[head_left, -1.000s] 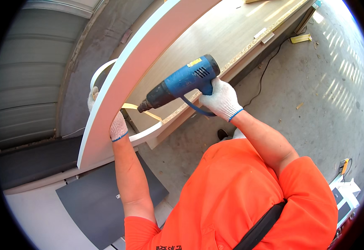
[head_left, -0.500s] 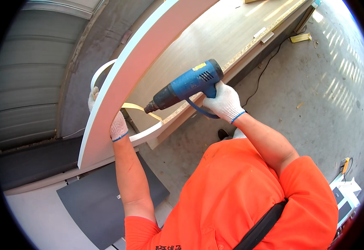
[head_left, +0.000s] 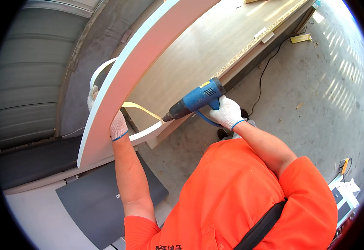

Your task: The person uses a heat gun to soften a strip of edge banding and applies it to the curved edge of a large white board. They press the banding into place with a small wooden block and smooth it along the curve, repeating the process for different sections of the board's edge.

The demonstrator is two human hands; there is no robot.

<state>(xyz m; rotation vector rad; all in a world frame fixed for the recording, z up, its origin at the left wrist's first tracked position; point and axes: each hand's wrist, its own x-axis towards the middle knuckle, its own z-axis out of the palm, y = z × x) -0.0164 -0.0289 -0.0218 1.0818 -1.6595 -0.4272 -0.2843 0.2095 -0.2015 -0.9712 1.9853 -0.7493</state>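
Observation:
My right hand [head_left: 227,111], in a white knit glove with a blue cuff, grips a blue heat gun [head_left: 200,96] by its handle. The gun's dark nozzle is close to where a strip of edge banding [head_left: 142,109], white on one face and yellowish on the other, meets the curved board edge [head_left: 148,132]. From there the strip runs behind a tall curved white panel [head_left: 125,71] and loops out on its far left side. My left hand [head_left: 118,126], gloved too, reaches behind that panel, which hides its middle. Its fingertips show beyond, closed at the strip.
A large wood-toned board [head_left: 190,54] with a raw chipboard edge lies beyond the gun. A black cord [head_left: 262,79] trails over the concrete floor [head_left: 307,112], near a yellow piece [head_left: 301,38]. Grey sheet [head_left: 111,200] lies lower left.
My right hand has brought the heat gun down and slightly right, so its nozzle is now beside the strip's joint with the board edge. The left hand has stayed put.

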